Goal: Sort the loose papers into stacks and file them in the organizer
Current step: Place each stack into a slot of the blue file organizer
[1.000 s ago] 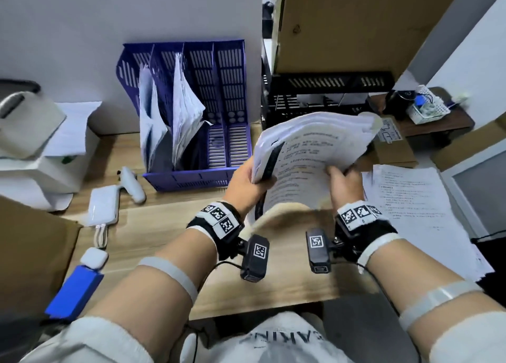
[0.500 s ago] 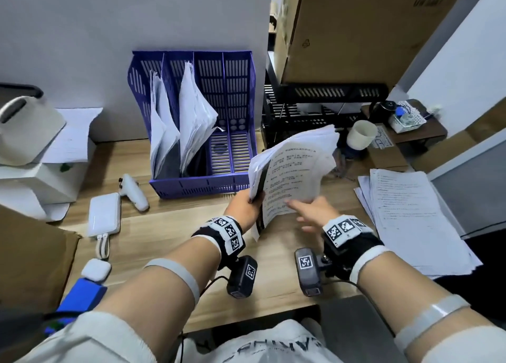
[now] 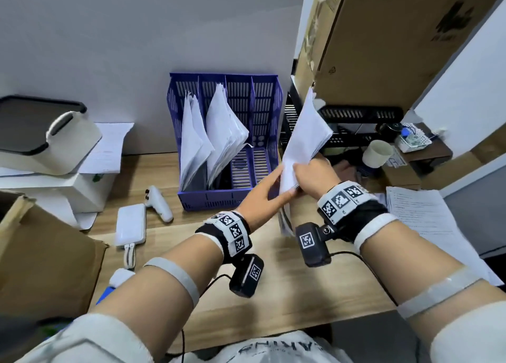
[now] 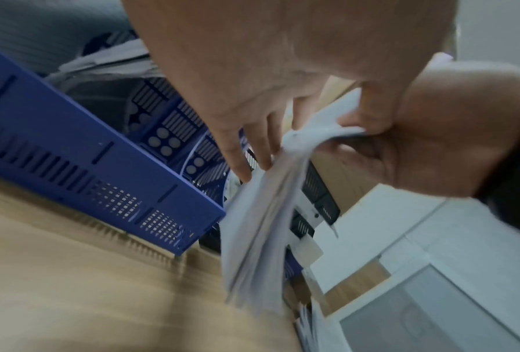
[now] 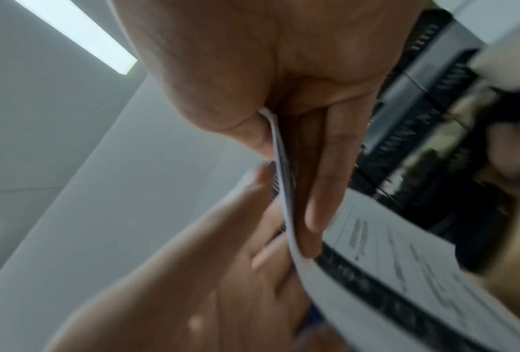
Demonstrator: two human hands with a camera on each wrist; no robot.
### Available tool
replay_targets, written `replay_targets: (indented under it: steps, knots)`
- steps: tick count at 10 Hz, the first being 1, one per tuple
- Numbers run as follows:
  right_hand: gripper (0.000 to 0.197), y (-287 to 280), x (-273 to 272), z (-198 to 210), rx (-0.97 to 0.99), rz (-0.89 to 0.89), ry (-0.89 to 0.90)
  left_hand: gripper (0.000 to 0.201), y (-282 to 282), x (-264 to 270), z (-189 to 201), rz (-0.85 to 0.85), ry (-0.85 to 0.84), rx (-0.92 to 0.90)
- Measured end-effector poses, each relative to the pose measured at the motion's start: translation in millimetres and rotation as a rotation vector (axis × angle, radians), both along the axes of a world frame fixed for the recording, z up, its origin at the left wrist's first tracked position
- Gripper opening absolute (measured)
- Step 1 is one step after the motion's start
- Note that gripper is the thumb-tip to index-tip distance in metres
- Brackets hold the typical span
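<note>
The filing step looks in hand: the right hand (image 3: 312,175) pinches a sheaf of papers (image 3: 304,141) held upright just right of the blue organizer (image 3: 227,198); the left hand (image 3: 262,195) lies straight-fingered against it; next, steer it into an empty right compartment

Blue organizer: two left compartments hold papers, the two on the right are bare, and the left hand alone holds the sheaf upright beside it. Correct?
Not quite: both hands hold it. In the head view the right hand grips the sheaf too, with the left hand against its other face; the right wrist view shows the pinch. The blue organizer is as you say.
</note>
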State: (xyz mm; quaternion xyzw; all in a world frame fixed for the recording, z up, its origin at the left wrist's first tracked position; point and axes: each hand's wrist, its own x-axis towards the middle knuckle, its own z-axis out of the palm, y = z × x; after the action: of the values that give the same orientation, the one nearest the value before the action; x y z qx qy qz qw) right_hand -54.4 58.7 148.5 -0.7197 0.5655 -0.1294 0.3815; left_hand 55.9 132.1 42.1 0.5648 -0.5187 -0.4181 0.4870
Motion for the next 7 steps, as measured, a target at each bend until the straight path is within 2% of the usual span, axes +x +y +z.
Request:
replay_targets:
  steps: [1,2,3,4,5,7]
  knots:
    - [0.029,1,6,25,-0.004,0.08,-0.077,0.061,-3,24,10,0.096,0.169,0.094]
    - [0.026,2,13,38,0.059,0.146,-0.135,0.049,-9,48,11,0.227,0.001,0.225]
    - [0.03,-8,25,34,0.04,0.268,-0.072,0.047,-14,71,5,0.328,-0.207,0.36]
    - [0.034,-17,41,32,0.033,0.301,-0.041,0.069,-13,87,2,0.418,-0.263,0.433]
    - [0.035,-29,59,27,0.02,0.302,0.031,0.082,-14,96,1,0.515,-0.221,0.394]
    - [0.035,-54,101,22,0.05,0.207,0.02,0.085,-22,109,-2,0.556,-0.143,0.375]
